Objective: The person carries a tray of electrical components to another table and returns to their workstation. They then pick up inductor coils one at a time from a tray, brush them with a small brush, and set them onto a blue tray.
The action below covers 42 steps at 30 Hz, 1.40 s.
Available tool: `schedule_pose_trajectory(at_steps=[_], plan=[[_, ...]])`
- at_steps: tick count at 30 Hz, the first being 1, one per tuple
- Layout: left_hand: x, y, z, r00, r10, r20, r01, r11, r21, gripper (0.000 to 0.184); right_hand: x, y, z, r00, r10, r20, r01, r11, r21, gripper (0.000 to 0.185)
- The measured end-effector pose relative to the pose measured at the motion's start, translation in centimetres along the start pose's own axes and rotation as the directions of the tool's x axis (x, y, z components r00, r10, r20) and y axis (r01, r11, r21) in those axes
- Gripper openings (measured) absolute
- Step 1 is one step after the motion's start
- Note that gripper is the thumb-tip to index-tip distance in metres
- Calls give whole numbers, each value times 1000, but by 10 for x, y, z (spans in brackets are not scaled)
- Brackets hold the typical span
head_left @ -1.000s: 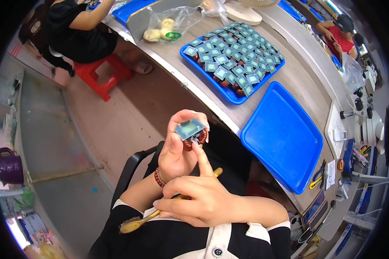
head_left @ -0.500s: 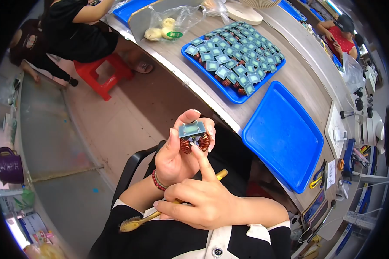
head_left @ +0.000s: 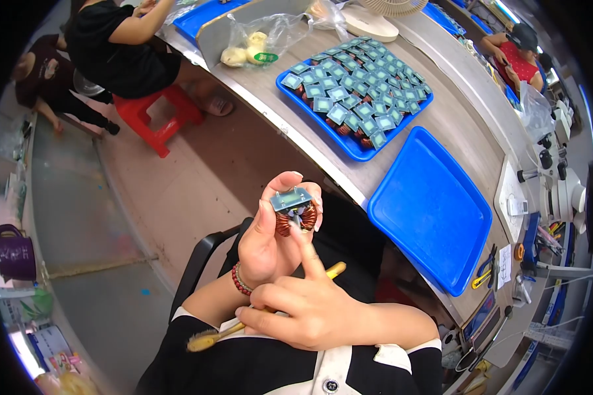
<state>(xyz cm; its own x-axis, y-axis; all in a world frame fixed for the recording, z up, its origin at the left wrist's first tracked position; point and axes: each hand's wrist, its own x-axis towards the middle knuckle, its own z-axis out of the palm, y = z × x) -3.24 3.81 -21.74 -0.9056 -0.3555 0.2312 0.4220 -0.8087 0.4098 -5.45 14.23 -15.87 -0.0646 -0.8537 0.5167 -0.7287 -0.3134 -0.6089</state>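
A copper-wound choke coil (head_left: 301, 218) with a greenish square plate on top is pinched between the thumb and fingers of my left hand (head_left: 268, 240). Four-corner pins poke up from the plate. The extended index finger of my right hand (head_left: 308, 309) touches the coil's middle from below. The other fingers of that hand are curled round a wooden-handled brush (head_left: 207, 340), its bristles pointing left over my lap. A blue tray (head_left: 359, 155) of several similar coils, plates up, stands on the bench beyond my hands.
A second blue tray (head_left: 435, 210) lies at the bench edge, right of my hands. Pliers (head_left: 483, 268) and other tools lie further right. A plastic bag with buns (head_left: 254, 49) sits at the back. People and a red stool (head_left: 153, 122) are on the left.
The coil and both hands stay almost in place, with the coil shifted very slightly. The brush's bristle end has moved a little to the right.
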Motion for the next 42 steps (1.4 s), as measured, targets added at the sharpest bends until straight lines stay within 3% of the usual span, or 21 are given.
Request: schedule_pose_trajectory(at_steps=[4,7,10,12,14,15,16,19,20,22,23,24,26,28,30,32,34,37,38,40,42], plan=[[0,3,5,997,-77,-27,73,988,-137,43,-1,-1,4,992,-126,10,124,984,127,21],[0,4,2,993,-93,67,107,963,-249,42,-7,4,-6,966,-89,-244,91,996,-4,24],[-2,11,7,993,-119,-7,116,973,-202,39,-21,17,-29,932,-78,-354,-62,928,-368,26],[-4,13,8,989,-134,65,145,966,-213,39,-27,29,-32,919,-99,-382,-176,764,-621,23],[-10,15,17,961,-161,-225,134,982,-130,38,-37,47,-35,829,-41,-558,-340,755,-561,22],[-10,12,0,986,-163,-20,156,966,-206,38,-41,46,-42,811,52,-583,-496,591,-636,23],[-13,13,2,987,-162,-23,154,967,-205,38,-47,55,-43,742,89,-665,-544,660,-518,23],[-19,18,10,973,-169,-160,140,974,-179,37,-50,36,-33,860,-110,-499,-191,837,-513,21],[-21,18,10,972,-167,-167,137,974,-179,37,-39,24,-34,941,-91,-326,-116,818,-564,20],[-24,18,9,983,-149,-108,135,983,-128,38,-45,53,-30,887,-101,-451,-190,810,-554,19],[-24,19,4,985,-162,-55,152,975,-164,38,-42,50,-37,806,101,-583,-482,685,-547,18],[-25,19,3,986,-156,-57,145,976,-163,38,-40,55,-48,757,178,-629,-567,659,-495,17],[-27,21,3,990,-140,-3,138,979,-150,39,-48,51,-49,650,179,-739,-535,799,-277,18],[-26,19,5,989,-145,-24,140,980,-143,39,-48,37,-48,793,44,-608,-387,808,-445,20],[-23,18,11,982,-144,-124,123,979,-161,38,-45,37,-30,933,116,-342,-241,905,-351,20],[-21,18,1,991,-131,-42,124,983,-132,38,-51,27,-18,940,255,-224,-300,934,-195,20],[-20,16,-1,992,-120,-28,114,978,-173,40,-51,26,-24,939,136,-315,-210,954,-215,20],[-21,13,8,983,-168,-75,151,970,-188,40,-45,36,-31,915,-29,-402,-209,819,-534,24],[-20,13,10,978,-185,-93,166,969,-184,39,-41,44,-34,873,37,-486,-277,858,-432,23],[-20,14,7,966,-227,-123,197,957,-215,40,-35,46,-51,797,161,-582,-538,629,-561,21],[-19,15,5,979,-203,-1,199,958,-209,41,-38,47,-56,677,164,-717,-517,800,-305,21]])
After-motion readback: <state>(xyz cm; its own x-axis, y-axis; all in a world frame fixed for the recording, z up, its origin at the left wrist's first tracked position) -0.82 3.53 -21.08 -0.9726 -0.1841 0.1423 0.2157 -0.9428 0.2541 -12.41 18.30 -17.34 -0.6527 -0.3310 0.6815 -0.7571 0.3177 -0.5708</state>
